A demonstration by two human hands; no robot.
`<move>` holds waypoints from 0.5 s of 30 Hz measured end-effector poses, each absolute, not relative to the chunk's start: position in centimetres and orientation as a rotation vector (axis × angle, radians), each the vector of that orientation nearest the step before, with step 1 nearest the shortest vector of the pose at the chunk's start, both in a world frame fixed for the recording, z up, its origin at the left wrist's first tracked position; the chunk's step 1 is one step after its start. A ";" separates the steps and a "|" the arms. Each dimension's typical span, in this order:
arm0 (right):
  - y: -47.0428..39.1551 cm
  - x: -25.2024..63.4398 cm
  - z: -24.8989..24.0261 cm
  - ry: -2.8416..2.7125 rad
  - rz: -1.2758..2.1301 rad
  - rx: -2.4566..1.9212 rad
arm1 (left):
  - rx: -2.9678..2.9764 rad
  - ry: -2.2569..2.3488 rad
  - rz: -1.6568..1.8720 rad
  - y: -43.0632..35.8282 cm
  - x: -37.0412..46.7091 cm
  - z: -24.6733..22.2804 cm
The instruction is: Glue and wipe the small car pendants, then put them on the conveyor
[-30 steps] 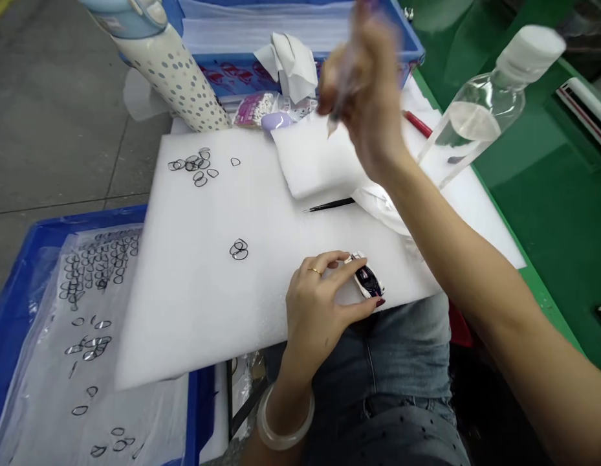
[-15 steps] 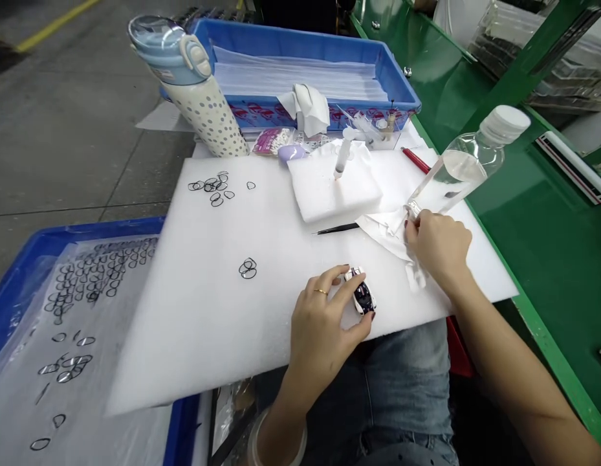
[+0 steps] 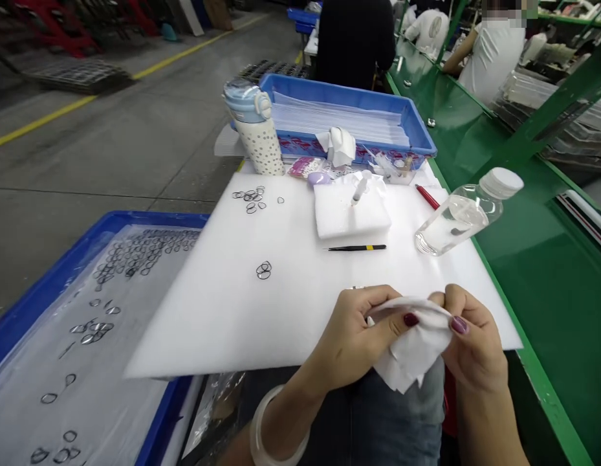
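A crumpled white cloth (image 3: 416,343) is held between both hands at the front edge of the white foam board (image 3: 222,310). My left hand (image 3: 361,336) pinches its left side, thumb on top. My right hand (image 3: 475,336) grips its right edge between thumb and fingers. The small toy car is hidden, so I cannot tell where it is. Black tweezers (image 3: 357,248) lie beyond the hands, before a foam block (image 3: 351,217) with a syringe (image 3: 359,191) standing on it. Thin black rings (image 3: 264,270) lie on the board to the left.
A clear bottle (image 3: 453,220) leans at the right, near a red pen (image 3: 427,197). Behind are a dotted tumbler (image 3: 261,145) and a blue tray (image 3: 346,90). At lower left a blue bin (image 3: 110,223) bears more rings. People sit farther back.
My right hand has come from beside the bottle to my left hand, bringing the cloth. The car that my left hand touched no longer shows. The view has tilted up.
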State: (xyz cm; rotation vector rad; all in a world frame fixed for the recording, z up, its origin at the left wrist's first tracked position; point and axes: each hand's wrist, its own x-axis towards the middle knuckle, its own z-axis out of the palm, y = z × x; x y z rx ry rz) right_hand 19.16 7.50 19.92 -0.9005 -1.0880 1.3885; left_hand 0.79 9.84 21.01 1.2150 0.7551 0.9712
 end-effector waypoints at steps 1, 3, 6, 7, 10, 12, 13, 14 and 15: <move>7.3 19.5 19.5 -1.081 1.449 -0.916 | 1.152 0.715 0.958 9.8 0.7 21.4; 6.9 20.1 18.7 -1.101 1.582 -0.974 | 1.082 0.669 0.913 9.6 0.5 22.0; 6.3 20.3 17.5 -1.107 1.660 -1.073 | 1.126 0.708 0.818 9.1 0.2 22.6; 6.2 20.1 17.2 -1.085 1.644 -1.076 | 1.161 0.751 0.818 9.0 0.1 22.6; 5.7 19.1 16.8 -1.058 1.614 -1.058 | 1.258 0.873 0.891 8.5 0.1 22.4; 5.4 18.4 16.8 -1.076 1.556 -1.068 | 1.311 0.890 0.911 8.3 0.0 22.1; 5.3 18.4 16.8 -1.075 1.494 -1.094 | 1.348 0.893 0.917 8.3 -0.3 21.9; 5.2 18.5 16.8 -1.075 1.399 -1.130 | 1.392 0.911 0.927 8.3 -0.8 21.7; 5.1 19.0 16.8 -1.083 1.295 -1.172 | 1.441 0.963 0.952 8.4 -1.5 21.4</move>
